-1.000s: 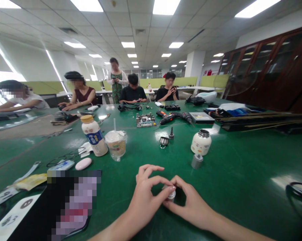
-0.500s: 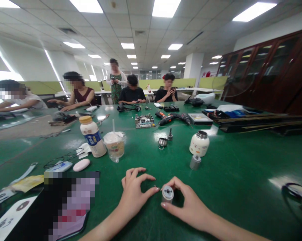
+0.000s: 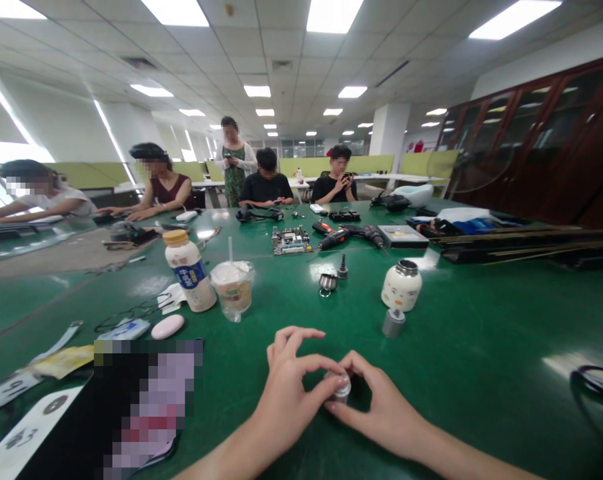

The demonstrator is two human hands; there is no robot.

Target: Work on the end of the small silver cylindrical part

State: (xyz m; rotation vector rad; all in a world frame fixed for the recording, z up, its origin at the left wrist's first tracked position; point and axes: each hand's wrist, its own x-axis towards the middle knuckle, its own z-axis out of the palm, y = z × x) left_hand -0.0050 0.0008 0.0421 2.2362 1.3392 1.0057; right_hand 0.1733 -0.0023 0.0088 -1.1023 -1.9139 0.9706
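Observation:
A small silver metal cylinder (image 3: 342,396) stands upright on the green table in front of me. My right hand (image 3: 389,410) grips it from the right, thumb at the near side and index finger at the far side. Over its top, my left hand (image 3: 299,380) brings thumb and index finger together in a pinch, the other fingers raised. Whatever lies between those left fingertips is hidden, and they cover most of the cylinder's top face. A similar silver cylinder (image 3: 393,324) stands farther back, in front of a white open-necked bottle (image 3: 401,288).
Beyond my hands are a small metal pot-shaped piece (image 3: 327,283) and a dark socket-like fitting (image 3: 342,267). To the left stand a drink cup (image 3: 232,293) and a yellow-capped bottle (image 3: 191,277). Power drills (image 3: 337,237) and a circuit board (image 3: 291,240) lie farther off; several people sit beyond.
My left hand has moved right, from beside the cylinder to over its top, and its thumb and index finger have closed together. My right hand keeps its grip on the cylinder.

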